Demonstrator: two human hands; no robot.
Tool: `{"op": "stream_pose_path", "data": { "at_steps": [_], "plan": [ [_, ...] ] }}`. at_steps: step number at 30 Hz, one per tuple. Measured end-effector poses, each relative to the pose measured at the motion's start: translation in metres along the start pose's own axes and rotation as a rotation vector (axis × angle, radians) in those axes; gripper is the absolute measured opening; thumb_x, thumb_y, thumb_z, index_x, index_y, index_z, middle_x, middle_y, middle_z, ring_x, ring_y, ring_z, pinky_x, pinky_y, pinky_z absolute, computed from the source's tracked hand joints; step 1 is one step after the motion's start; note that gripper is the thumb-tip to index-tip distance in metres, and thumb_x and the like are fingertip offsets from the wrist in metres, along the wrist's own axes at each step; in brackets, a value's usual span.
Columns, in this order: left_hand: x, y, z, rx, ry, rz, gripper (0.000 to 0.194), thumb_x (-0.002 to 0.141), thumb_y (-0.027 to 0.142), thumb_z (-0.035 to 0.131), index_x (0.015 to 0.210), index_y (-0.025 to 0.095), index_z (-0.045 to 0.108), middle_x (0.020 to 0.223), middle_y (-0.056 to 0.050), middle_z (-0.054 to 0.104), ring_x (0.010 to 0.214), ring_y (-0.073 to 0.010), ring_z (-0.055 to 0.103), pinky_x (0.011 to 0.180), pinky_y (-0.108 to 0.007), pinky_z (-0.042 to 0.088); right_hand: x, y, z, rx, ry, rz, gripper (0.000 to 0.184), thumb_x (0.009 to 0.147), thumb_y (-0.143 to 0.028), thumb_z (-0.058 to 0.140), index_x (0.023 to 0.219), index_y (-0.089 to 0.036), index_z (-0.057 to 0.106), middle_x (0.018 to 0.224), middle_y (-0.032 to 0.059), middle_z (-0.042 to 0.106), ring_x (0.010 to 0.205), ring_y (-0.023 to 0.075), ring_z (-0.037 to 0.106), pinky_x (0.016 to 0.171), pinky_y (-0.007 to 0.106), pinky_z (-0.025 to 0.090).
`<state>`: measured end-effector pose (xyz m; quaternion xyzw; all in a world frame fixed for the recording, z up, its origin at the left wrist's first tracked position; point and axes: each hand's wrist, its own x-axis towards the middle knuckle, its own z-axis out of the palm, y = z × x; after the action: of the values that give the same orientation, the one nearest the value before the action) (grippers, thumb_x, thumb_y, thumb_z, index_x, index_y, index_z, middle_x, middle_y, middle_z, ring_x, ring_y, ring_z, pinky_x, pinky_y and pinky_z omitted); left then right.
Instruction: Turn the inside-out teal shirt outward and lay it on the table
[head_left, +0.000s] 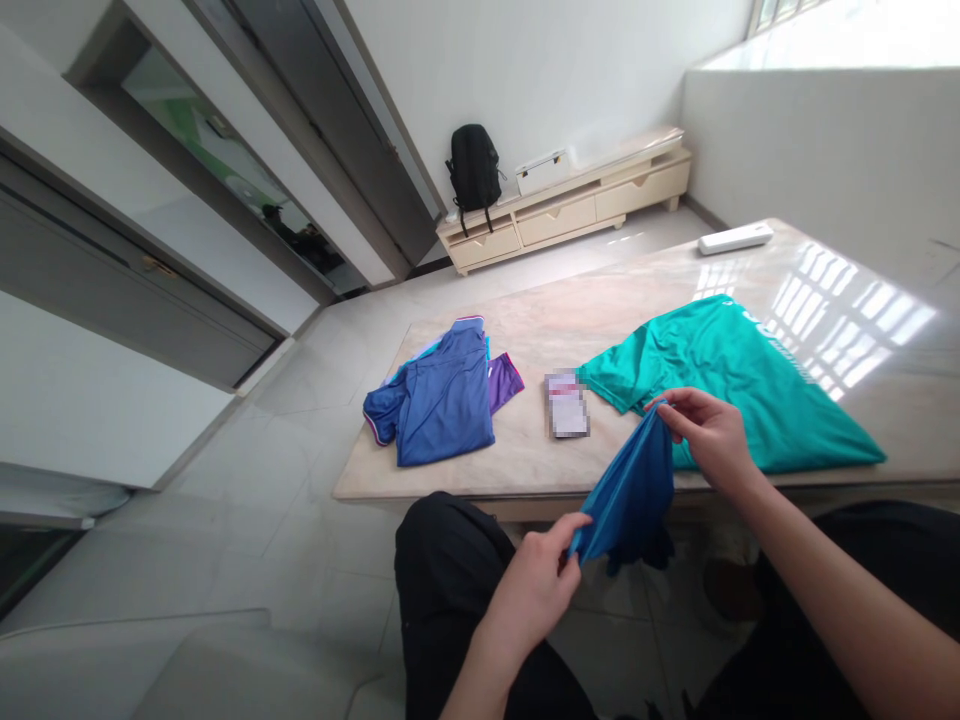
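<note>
A blue piece of cloth [634,490], which looks like a garment, hangs stretched between my two hands in front of the table edge. My left hand [536,580] pinches its lower left end, above my knees. Higher up, my right hand [709,430] pinches the other end between thumb and fingers, in front of a green shirt [720,390]. That shirt lies spread on the marble-patterned table [525,310], partly covered by my right hand and the blue cloth. Left of it, a stack of folded shirts has a dark blue shirt [450,400] on top and a purple one [505,383] poking out.
A small blurred-out flat object [568,405] lies between the shirts. At the table's far right sits a white oblong device [735,238]. Beyond stands a low cabinet [559,220] bearing a black backpack [474,168] and a white box [541,172]. My legs [450,570] are close below the table edge.
</note>
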<state>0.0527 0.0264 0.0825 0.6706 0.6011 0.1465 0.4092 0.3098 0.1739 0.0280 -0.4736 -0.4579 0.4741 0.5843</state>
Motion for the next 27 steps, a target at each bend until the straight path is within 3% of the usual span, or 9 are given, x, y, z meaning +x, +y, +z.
{"op": "stream_pose_path", "data": {
  "at_steps": [2, 4, 6, 8, 14, 17, 21, 24, 27],
  "plan": [
    [0.003, -0.002, 0.002, 0.020, 0.003, -0.004, 0.046, 0.086, 0.008, 0.049, 0.122, 0.027, 0.070, 0.078, 0.000, 0.068, 0.066, -0.0160, 0.062, 0.065, -0.024, 0.041, 0.000, 0.001, -0.001, -0.007, -0.012, 0.003, 0.030, 0.077, -0.049, 0.082, 0.086, -0.020, 0.074, 0.079, 0.0054, 0.074, 0.054, 0.0120, 0.050, 0.046, 0.026, 0.040],
    [0.005, -0.002, 0.004, 0.070, -0.012, 0.021, 0.035, 0.085, 0.006, 0.047, 0.098, 0.024, 0.074, 0.077, -0.001, 0.068, 0.069, -0.0167, 0.063, 0.066, -0.025, 0.041, -0.001, 0.002, -0.001, -0.013, -0.021, 0.003, 0.030, 0.078, -0.049, 0.081, 0.086, -0.021, 0.074, 0.078, 0.0049, 0.073, 0.054, 0.0118, 0.050, 0.046, 0.026, 0.040],
    [0.004, -0.001, 0.005, 0.147, -0.032, 0.051, 0.027, 0.083, 0.005, 0.046, 0.076, 0.021, 0.067, 0.076, -0.002, 0.065, 0.070, -0.0167, 0.061, 0.066, -0.026, 0.039, 0.000, 0.002, -0.001, -0.019, -0.023, -0.001, 0.030, 0.079, -0.049, 0.080, 0.086, -0.021, 0.074, 0.078, 0.0046, 0.073, 0.053, 0.0114, 0.050, 0.047, 0.026, 0.040],
    [0.001, 0.001, 0.005, 0.224, -0.050, 0.063, 0.023, 0.083, 0.006, 0.048, 0.067, 0.020, 0.058, 0.076, -0.001, 0.062, 0.070, -0.0164, 0.059, 0.065, -0.026, 0.038, 0.000, 0.001, -0.002, -0.024, -0.022, -0.006, 0.030, 0.079, -0.049, 0.080, 0.086, -0.021, 0.074, 0.079, 0.0045, 0.074, 0.053, 0.0110, 0.050, 0.047, 0.025, 0.040],
    [-0.013, 0.011, -0.003, 0.413, -0.037, 0.163, 0.018, 0.095, 0.027, 0.060, 0.078, 0.021, 0.058, 0.081, 0.000, 0.062, 0.079, -0.0177, 0.060, 0.069, -0.027, 0.042, 0.002, -0.003, -0.004, -0.024, 0.010, -0.011, 0.029, 0.079, -0.048, 0.080, 0.086, -0.020, 0.075, 0.076, 0.0031, 0.072, 0.053, 0.0104, 0.050, 0.047, 0.023, 0.040],
    [-0.015, 0.010, -0.008, 0.447, 0.102, 0.238, 0.014, 0.095, 0.023, 0.063, 0.082, 0.020, 0.059, 0.089, -0.002, 0.064, 0.084, -0.0183, 0.061, 0.072, -0.028, 0.046, 0.002, -0.005, -0.005, 0.025, 0.028, -0.005, 0.029, 0.078, -0.047, 0.081, 0.086, -0.020, 0.075, 0.075, 0.0029, 0.072, 0.055, 0.0107, 0.052, 0.046, 0.022, 0.041],
    [-0.017, 0.004, -0.012, 0.346, 0.319, 0.455, 0.008, 0.094, 0.021, 0.068, 0.088, 0.020, 0.063, 0.109, -0.006, 0.067, 0.094, -0.0189, 0.063, 0.083, -0.031, 0.052, 0.002, -0.006, -0.006, 0.084, 0.030, -0.025, 0.025, 0.079, -0.043, 0.081, 0.086, -0.020, 0.074, 0.079, 0.0029, 0.073, 0.054, 0.0100, 0.051, 0.046, 0.022, 0.040],
    [-0.023, 0.005, -0.013, 0.324, 0.386, 0.619, 0.007, 0.092, 0.018, 0.072, 0.091, 0.020, 0.065, 0.119, -0.007, 0.067, 0.101, -0.0193, 0.065, 0.084, -0.030, 0.054, 0.002, -0.006, -0.006, 0.099, 0.050, -0.034, 0.022, 0.079, -0.041, 0.081, 0.086, -0.020, 0.074, 0.080, 0.0032, 0.074, 0.055, 0.0106, 0.052, 0.047, 0.023, 0.040],
    [-0.029, 0.009, -0.012, 0.330, 0.392, 0.705, 0.010, 0.090, 0.016, 0.074, 0.091, 0.020, 0.065, 0.116, -0.007, 0.069, 0.100, -0.0189, 0.066, 0.084, -0.030, 0.056, 0.003, -0.005, -0.005, 0.080, 0.063, -0.041, 0.021, 0.079, -0.039, 0.082, 0.086, -0.020, 0.075, 0.080, 0.0031, 0.074, 0.055, 0.0105, 0.052, 0.047, 0.023, 0.041]
  ]
}}
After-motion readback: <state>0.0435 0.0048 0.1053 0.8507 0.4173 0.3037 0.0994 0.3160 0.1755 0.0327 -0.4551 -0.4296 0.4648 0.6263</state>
